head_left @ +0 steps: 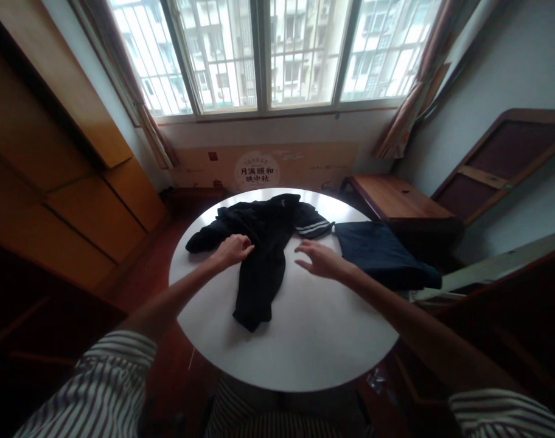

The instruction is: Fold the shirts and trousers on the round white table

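Note:
A crumpled black garment [259,267] lies on the round white table [323,328], one long part of it, like a sleeve or leg, stretching towards me. At its right edge is a dark piece with white stripes [314,227]. My left hand [234,249] is over the garment's left part, fingers loosely curled with a small gap at the thumb; whether it touches the cloth I cannot tell. To the right of the garment, my right hand [321,260] hovers above the table, thumb and fingers apart, holding nothing. Just beyond it rests a folded dark blue cloth [380,252].
The folded blue cloth reaches past the table's right edge. A wooden side table [396,198] stands at the back right, below a leaning framed panel [501,158]. Orange-brown cabinets [86,207] line the left side. Behind the table is a barred window [300,55] with curtains.

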A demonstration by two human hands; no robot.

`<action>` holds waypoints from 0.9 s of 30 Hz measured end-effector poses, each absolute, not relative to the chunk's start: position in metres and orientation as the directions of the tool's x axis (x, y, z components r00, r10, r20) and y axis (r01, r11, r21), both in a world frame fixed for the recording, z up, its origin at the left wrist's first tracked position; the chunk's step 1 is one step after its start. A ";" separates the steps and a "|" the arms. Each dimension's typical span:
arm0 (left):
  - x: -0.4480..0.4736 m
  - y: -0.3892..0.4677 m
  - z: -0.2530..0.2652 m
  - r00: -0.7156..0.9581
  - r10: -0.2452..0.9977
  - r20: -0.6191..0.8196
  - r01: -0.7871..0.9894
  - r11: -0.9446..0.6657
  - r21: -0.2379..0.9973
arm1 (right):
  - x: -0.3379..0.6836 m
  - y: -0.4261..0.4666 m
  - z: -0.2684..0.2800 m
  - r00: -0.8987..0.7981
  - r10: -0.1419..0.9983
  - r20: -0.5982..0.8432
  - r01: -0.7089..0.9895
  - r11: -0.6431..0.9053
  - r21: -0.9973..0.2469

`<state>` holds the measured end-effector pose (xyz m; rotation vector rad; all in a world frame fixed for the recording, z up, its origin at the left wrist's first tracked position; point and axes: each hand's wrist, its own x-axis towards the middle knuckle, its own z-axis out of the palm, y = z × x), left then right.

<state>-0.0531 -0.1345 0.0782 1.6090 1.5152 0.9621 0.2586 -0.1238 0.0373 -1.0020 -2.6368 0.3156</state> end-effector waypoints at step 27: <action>-0.084 -0.222 0.007 -0.147 0.988 0.048 0.531 0.037 0.847 | 0.316 -0.212 0.006 -0.812 0.490 0.317 0.443 0.871 -0.211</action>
